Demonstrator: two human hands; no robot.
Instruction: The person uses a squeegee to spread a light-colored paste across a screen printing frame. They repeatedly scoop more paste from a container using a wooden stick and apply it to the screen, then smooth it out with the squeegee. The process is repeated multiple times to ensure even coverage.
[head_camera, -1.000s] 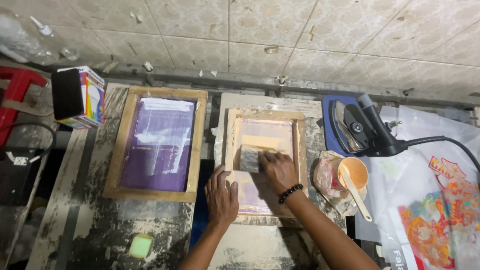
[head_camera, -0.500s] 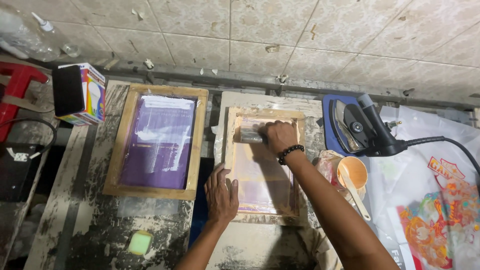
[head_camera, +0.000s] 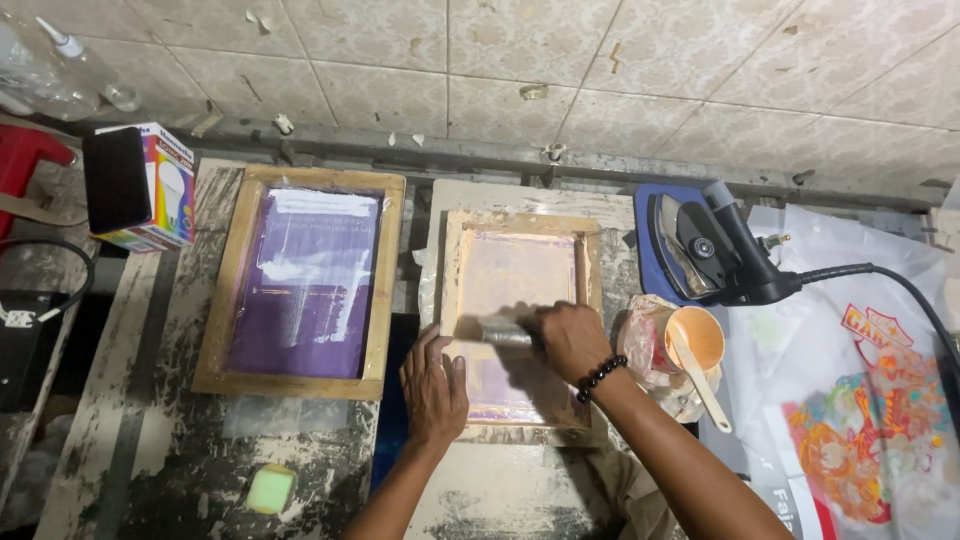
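Note:
A small wooden printing frame with a pale pink mesh lies on the worktable. My right hand, wearing a black bead bracelet, is shut on a squeegee that lies across the middle of the mesh. My left hand rests flat, fingers spread, on the frame's lower left corner.
A larger wooden frame with purple mesh lies to the left. An orange cup with a spoon stands right of the small frame, beside an iron. A colourful box, a green sponge and printed sheets are around.
My right hand pushed the squeegee up to the top of the mesh, then drew it back down to the middle. My left hand stayed on the frame's corner.

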